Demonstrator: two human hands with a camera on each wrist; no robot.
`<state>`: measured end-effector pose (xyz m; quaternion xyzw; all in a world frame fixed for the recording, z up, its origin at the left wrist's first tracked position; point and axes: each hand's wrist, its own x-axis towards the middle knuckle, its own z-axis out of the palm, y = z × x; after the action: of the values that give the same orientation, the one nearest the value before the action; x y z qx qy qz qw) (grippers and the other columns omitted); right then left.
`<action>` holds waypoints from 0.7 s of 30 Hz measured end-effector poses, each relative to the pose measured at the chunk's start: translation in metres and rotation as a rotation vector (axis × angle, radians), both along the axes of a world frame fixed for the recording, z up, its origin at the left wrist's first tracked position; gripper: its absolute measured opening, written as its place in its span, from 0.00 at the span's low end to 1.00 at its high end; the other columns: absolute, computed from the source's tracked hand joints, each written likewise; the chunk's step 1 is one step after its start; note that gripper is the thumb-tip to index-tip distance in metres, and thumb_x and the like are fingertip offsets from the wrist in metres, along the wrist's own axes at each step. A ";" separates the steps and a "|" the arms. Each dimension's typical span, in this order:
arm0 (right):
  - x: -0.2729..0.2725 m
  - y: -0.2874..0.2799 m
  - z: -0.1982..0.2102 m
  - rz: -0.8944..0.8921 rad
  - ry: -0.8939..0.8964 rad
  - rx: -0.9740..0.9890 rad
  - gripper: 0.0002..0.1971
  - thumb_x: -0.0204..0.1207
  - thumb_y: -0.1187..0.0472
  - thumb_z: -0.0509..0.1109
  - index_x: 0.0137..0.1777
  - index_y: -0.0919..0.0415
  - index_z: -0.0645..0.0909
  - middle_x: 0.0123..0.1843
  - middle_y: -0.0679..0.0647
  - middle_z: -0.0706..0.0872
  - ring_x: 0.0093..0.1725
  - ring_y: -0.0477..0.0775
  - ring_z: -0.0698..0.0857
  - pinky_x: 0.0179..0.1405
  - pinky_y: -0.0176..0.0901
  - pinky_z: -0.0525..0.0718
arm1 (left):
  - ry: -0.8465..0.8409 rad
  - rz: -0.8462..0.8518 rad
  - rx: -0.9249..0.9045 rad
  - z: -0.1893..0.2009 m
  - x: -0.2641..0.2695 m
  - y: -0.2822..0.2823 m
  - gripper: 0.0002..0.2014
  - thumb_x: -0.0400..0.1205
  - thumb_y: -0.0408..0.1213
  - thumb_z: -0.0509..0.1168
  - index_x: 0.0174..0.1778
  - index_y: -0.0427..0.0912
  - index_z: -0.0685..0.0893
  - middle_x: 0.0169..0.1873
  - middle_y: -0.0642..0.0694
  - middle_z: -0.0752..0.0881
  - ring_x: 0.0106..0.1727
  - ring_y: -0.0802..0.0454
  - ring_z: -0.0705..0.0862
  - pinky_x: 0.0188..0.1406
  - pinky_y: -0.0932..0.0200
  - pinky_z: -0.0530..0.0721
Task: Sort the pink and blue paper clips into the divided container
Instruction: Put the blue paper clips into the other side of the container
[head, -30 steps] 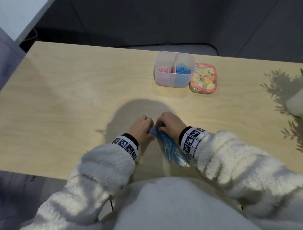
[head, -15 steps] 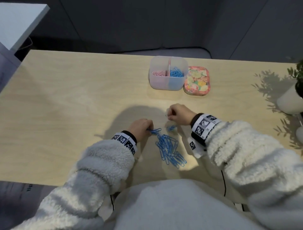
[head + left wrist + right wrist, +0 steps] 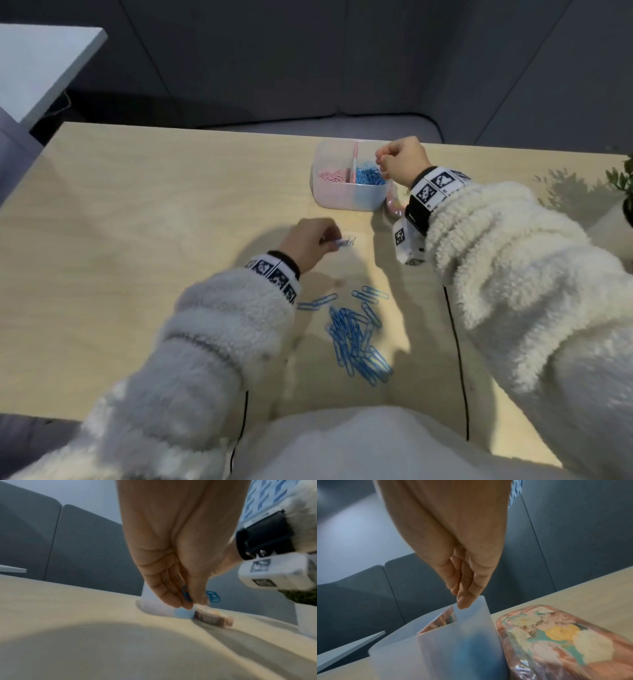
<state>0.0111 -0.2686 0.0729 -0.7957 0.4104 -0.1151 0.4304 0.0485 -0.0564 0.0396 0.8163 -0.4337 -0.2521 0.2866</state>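
Observation:
The translucent divided container point(image 3: 346, 200) stands at the table's far middle, pink clips point(image 3: 330, 176) in its left half and blue clips point(image 3: 368, 176) in its right half. My right hand point(image 3: 380, 161) hovers over the blue half with fingers bunched downward point(image 3: 462, 601); a few linked blue clips point(image 3: 212, 596) hang at it in the left wrist view. My left hand point(image 3: 325, 240) is above the table between pile and container, pinching blue clips point(image 3: 186, 595) between thumb and fingers. A loose pile of blue clips point(image 3: 356, 339) lies near the front edge.
The flower-patterned lid point(image 3: 556, 635) lies flat against the container's right side, partly under my right wrist. A potted plant point(image 3: 627, 192) stands at the table's right edge. A white desk corner point(image 3: 41, 65) sits off the far left.
My right hand left the pile and travelled forward to above the container's blue half. My left hand lifted off the pile with a few blue clips and moved forward.

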 end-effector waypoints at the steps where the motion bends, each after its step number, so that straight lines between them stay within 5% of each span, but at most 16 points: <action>1: -0.006 0.002 0.000 -0.011 -0.032 -0.003 0.13 0.75 0.74 0.58 0.37 0.64 0.83 0.43 0.58 0.83 0.43 0.55 0.81 0.56 0.56 0.86 | 0.009 0.050 -0.060 0.006 0.004 -0.014 0.06 0.76 0.29 0.69 0.48 0.36 0.85 0.43 0.41 0.87 0.42 0.51 0.82 0.50 0.59 0.80; 4: -0.035 0.013 -0.001 -0.037 -0.125 -0.095 0.12 0.74 0.73 0.59 0.46 0.69 0.85 0.44 0.61 0.87 0.42 0.54 0.82 0.50 0.45 0.84 | -0.006 0.151 -0.125 0.019 0.018 -0.061 0.07 0.77 0.28 0.65 0.48 0.39 0.83 0.37 0.46 0.81 0.35 0.56 0.77 0.40 0.72 0.77; 7: -0.073 0.032 -0.009 -0.030 -0.133 -0.191 0.10 0.71 0.73 0.61 0.42 0.68 0.84 0.39 0.58 0.86 0.39 0.54 0.81 0.44 0.41 0.78 | -0.114 0.138 -0.064 0.023 0.030 -0.101 0.11 0.77 0.32 0.66 0.56 0.38 0.82 0.52 0.40 0.86 0.54 0.43 0.83 0.60 0.56 0.79; 12: -0.121 0.060 -0.045 0.209 0.090 -0.084 0.13 0.76 0.67 0.64 0.33 0.52 0.79 0.31 0.44 0.81 0.34 0.48 0.79 0.40 0.38 0.72 | -0.232 0.069 0.000 0.027 0.031 -0.120 0.17 0.77 0.39 0.69 0.61 0.37 0.81 0.58 0.38 0.85 0.59 0.39 0.82 0.61 0.49 0.80; 16: -0.139 0.074 -0.070 0.372 0.267 -0.045 0.12 0.74 0.63 0.66 0.32 0.47 0.73 0.36 0.51 0.81 0.39 0.54 0.80 0.41 0.40 0.72 | -0.218 0.004 -0.049 0.018 0.017 -0.073 0.08 0.80 0.36 0.63 0.50 0.38 0.84 0.48 0.40 0.87 0.51 0.42 0.84 0.51 0.56 0.79; 18: -0.142 0.085 -0.076 0.445 0.318 -0.111 0.04 0.73 0.60 0.68 0.38 0.55 0.78 0.40 0.53 0.79 0.44 0.57 0.79 0.43 0.44 0.73 | -0.169 -0.149 0.113 0.003 0.008 -0.032 0.09 0.78 0.37 0.67 0.52 0.38 0.83 0.49 0.41 0.87 0.49 0.45 0.84 0.48 0.59 0.77; 21: -0.143 0.101 -0.081 0.501 0.359 -0.161 0.14 0.68 0.46 0.73 0.36 0.51 0.72 0.44 0.51 0.73 0.46 0.54 0.73 0.44 0.46 0.73 | -0.073 -0.259 0.370 -0.026 0.004 0.022 0.20 0.71 0.41 0.75 0.57 0.41 0.81 0.50 0.45 0.81 0.48 0.49 0.79 0.49 0.59 0.77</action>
<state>-0.1319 -0.1679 -0.0076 -0.9111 0.2605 0.1050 0.3017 0.0524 -0.0342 0.0140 0.8012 -0.4911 -0.3322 0.0812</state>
